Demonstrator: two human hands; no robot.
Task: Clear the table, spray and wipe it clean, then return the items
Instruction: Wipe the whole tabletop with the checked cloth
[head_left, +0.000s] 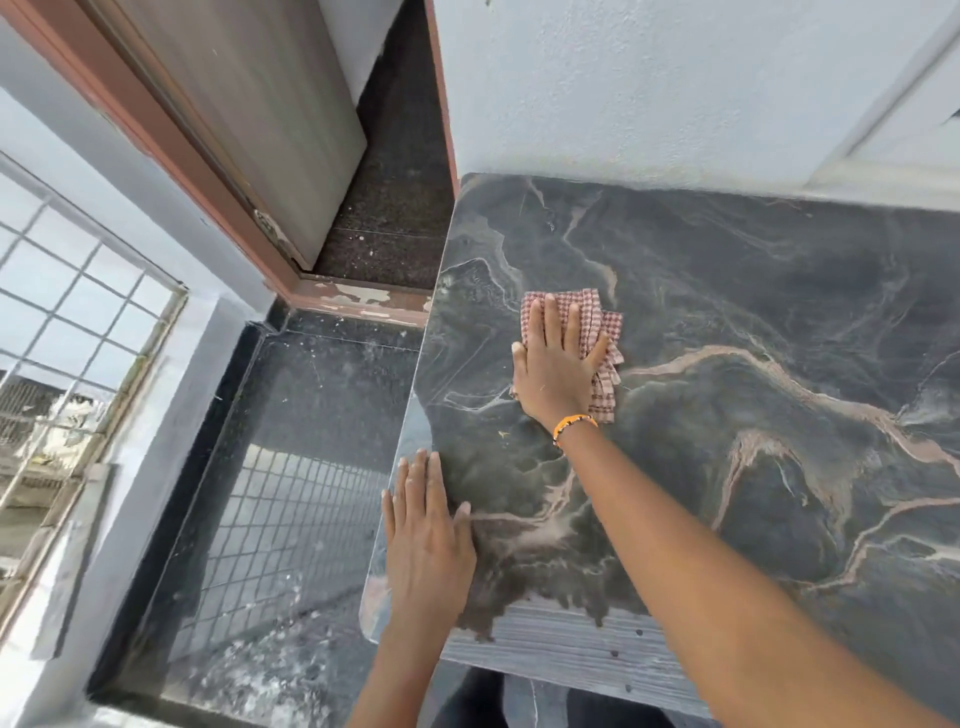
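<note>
Now the checked cloth (592, 332) lies bunched on the dark marbled table (753, 322), at about ten o'clock of its top, pinned under the right hand (556, 364), fingers spread flat. At seven o'clock the left hand (426, 545) rests open, palm down, on the table's edge, well apart from the cloth.

Your two forearms are bare with no sleeves showing, your left hand (427, 540) wears nothing, and just behind your right hand (555, 370) a thin orange beaded wristband (574, 425) with a few dark beads circles the wrist.
</note>
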